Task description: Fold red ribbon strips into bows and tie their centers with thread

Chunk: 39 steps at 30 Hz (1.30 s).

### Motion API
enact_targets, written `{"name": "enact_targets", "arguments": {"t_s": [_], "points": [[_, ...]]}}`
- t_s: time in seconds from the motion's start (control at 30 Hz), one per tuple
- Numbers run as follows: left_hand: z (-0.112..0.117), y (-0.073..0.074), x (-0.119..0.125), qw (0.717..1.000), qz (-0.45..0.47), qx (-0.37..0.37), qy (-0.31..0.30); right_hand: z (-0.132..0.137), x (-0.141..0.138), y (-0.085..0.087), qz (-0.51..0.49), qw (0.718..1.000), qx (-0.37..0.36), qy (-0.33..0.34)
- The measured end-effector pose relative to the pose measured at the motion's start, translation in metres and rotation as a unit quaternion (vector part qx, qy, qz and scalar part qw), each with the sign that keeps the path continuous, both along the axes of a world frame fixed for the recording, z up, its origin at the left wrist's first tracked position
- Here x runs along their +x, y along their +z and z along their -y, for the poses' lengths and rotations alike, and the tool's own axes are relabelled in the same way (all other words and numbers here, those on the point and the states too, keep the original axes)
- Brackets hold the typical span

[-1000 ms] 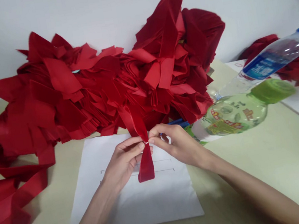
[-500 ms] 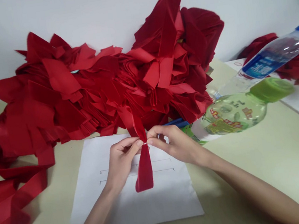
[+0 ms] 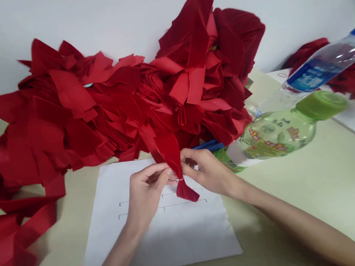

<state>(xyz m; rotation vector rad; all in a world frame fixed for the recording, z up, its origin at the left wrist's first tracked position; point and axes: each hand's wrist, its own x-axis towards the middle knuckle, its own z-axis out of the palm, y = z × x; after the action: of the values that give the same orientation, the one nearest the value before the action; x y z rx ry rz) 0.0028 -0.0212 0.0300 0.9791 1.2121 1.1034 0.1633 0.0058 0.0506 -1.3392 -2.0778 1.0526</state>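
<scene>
A strip of red ribbon (image 3: 172,160) hangs from the pile in front of me, pinched at the middle by a thin white band (image 3: 180,179). Below the band, a short flared tail (image 3: 185,193) sticks out over the sheet of paper. My left hand (image 3: 148,190) grips the ribbon from the left with its fingertips near the band. My right hand (image 3: 207,174) pinches it from the right, and its fingers partly hide the band's far side. Beneath both hands lies a white paper sheet (image 3: 180,243) printed with thin black lines.
A large heap of red fabric strips (image 3: 119,101) fills the back of the pale table (image 3: 275,207) against the wall. More strips (image 3: 12,233) lie at the left. At the right are a green-capped bottle (image 3: 279,133), a blue-capped water bottle (image 3: 321,68) and blue pens (image 3: 208,145).
The white band now sits lower on the ribbon, leaving a shorter tail below it and a fuller part above. My hands have moved slightly apart and down with it.
</scene>
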Motion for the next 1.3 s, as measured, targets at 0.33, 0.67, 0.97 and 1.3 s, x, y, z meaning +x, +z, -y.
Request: {"name": "enact_targets", "arguments": {"t_s": [0.33,0.67,0.97,1.3], "points": [[0.005,-0.004,0.008,0.992,0.116,-0.049,-0.029,-0.001,-0.008,-0.02,0.018,0.997,0.033,-0.064],[-0.002,-0.011,-0.002,0.971,0.214,-0.109,0.008,-0.005,-0.001,-0.021,-0.072,0.994,-0.06,-0.058],[-0.005,-0.016,-0.007,0.952,0.292,-0.083,-0.044,-0.005,-0.002,-0.014,-0.172,0.972,-0.151,-0.043],[-0.004,-0.015,-0.003,0.951,0.3,-0.058,-0.051,0.0,-0.012,-0.021,-0.279,0.913,-0.294,-0.043]]}}
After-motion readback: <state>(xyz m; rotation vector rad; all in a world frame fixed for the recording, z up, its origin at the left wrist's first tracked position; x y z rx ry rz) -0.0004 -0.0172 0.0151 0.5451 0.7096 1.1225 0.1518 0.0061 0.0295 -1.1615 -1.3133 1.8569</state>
